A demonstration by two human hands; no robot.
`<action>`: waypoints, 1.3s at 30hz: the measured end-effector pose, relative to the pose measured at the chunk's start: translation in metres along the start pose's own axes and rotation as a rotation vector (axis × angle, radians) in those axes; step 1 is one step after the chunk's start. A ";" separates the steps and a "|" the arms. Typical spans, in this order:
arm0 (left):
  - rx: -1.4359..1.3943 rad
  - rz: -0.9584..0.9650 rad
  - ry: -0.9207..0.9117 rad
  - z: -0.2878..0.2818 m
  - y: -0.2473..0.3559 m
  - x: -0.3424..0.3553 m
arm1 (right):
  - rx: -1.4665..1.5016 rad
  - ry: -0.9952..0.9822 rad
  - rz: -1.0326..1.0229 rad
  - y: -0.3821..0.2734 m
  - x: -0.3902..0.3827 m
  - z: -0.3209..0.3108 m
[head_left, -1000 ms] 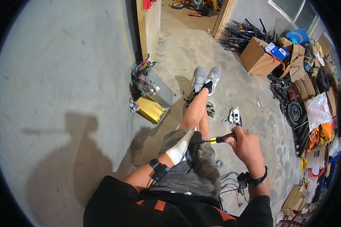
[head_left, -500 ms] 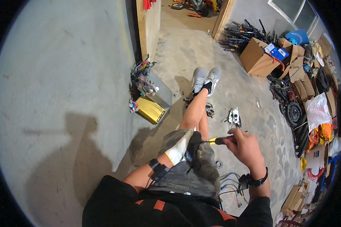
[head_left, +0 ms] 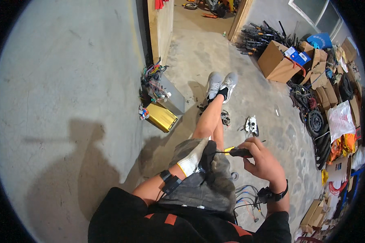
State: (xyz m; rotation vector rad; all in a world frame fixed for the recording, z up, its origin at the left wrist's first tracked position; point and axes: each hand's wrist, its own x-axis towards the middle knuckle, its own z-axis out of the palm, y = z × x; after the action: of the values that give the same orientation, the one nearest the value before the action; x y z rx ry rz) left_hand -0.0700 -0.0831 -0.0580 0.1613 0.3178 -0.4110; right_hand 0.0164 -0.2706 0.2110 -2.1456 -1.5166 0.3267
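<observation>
Gripping a screwdriver (head_left: 235,152) — right hand (head_left: 261,162) beside gloved left hand (head_left: 194,156).

A big brown cardboard box (head_left: 276,62) sits on the floor far ahead. A small blue and white box (head_left: 297,56) rests on top. More flat brown cardboard (head_left: 326,91) leans at the right.

Concrete floor (head_left: 247,101) is littered. A gold metal box (head_left: 161,117) with a bundle of coloured wires (head_left: 152,81) is set against the wall base, left of the legs. A small metal part (head_left: 251,124) is laid just beyond the knees. An open cardboard box (head_left: 275,62) is placed farther off; black tyres (head_left: 314,121) and flattened cardboard (head_left: 324,93) are heaped along the right. Loose wires (head_left: 247,198) are strewn near the hip.
</observation>
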 end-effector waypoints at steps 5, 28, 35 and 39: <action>-0.050 0.116 0.045 -0.002 -0.002 -0.002 | -0.046 0.030 0.321 0.004 0.005 0.006; -0.104 0.051 0.065 0.002 0.001 -0.002 | -0.356 0.015 0.496 0.002 0.004 0.010; -0.088 -0.025 -0.030 0.001 0.001 -0.004 | 0.022 0.050 0.057 -0.009 0.002 0.000; -0.035 0.102 0.025 0.013 -0.002 -0.010 | -0.164 0.052 0.307 0.002 0.001 0.003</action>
State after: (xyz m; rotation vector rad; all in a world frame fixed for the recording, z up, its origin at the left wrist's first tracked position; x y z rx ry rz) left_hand -0.0767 -0.0841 -0.0428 0.1475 0.3398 -0.3025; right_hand 0.0172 -0.2696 0.2076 -2.5003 -1.2208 0.2536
